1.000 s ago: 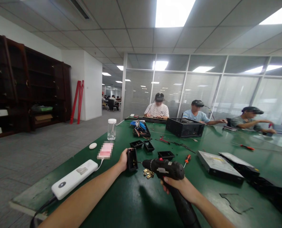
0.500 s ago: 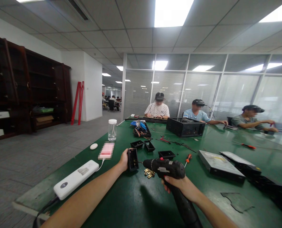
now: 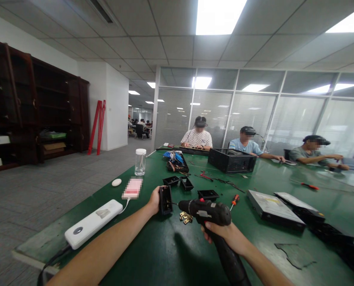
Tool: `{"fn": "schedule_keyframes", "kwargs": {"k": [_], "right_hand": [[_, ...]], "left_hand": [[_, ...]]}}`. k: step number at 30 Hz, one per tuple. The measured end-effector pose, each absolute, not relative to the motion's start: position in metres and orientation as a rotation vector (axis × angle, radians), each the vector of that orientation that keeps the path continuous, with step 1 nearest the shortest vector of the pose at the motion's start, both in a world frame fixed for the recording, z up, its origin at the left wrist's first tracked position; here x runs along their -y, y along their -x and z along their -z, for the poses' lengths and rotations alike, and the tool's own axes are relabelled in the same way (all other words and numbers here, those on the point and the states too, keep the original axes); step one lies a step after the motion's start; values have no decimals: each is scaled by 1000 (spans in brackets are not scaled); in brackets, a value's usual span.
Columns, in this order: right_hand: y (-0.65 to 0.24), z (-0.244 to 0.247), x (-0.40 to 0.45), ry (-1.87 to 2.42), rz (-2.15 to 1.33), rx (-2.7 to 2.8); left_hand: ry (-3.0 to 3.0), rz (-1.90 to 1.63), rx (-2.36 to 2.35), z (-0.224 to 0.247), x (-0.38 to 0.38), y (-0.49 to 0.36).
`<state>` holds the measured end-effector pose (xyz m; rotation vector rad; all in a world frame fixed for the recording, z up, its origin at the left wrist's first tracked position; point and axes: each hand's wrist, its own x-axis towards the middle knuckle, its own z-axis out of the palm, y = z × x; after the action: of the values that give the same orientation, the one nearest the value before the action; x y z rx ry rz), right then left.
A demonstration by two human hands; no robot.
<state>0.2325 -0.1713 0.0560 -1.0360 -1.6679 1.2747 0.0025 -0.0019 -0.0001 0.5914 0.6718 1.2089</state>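
My left hand [image 3: 155, 200] grips a black plastic box [image 3: 165, 200] by its left side, its open face turned toward the drill. In my right hand [image 3: 221, 232] is a black cordless drill [image 3: 209, 211], fingers wrapped round the handle. The drill's thin bit points left at the box; whether its tip touches anything inside I cannot tell. Below the bit lies a small pile of brass-coloured metal pieces [image 3: 185, 217]. More black plastic boxes rest beyond my hands, one [image 3: 186, 183] just behind the held box and another [image 3: 208, 194] behind the drill.
An orange-handled screwdriver [image 3: 234, 200] and a flat metal drive [image 3: 275, 209] lie right on the green table. To the left are a white power bank [image 3: 95, 223], a phone [image 3: 132, 188] and a clear jar [image 3: 140, 163]. A black case [image 3: 232, 161] stands farther back, with several people seated beyond.
The view has shifted slightly. Both hands keep their hold, and the drill and black box stay in nearly the same place relative to each other.
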Motion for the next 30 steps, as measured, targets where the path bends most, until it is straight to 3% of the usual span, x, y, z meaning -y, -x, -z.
{"fn": "schedule_keyframes", "kwargs": {"k": [30], "right_hand": [[-233,-54,171,1008,-1298,1638]], "left_hand": [[-588,-1194,-654,1,1,-1]]}}
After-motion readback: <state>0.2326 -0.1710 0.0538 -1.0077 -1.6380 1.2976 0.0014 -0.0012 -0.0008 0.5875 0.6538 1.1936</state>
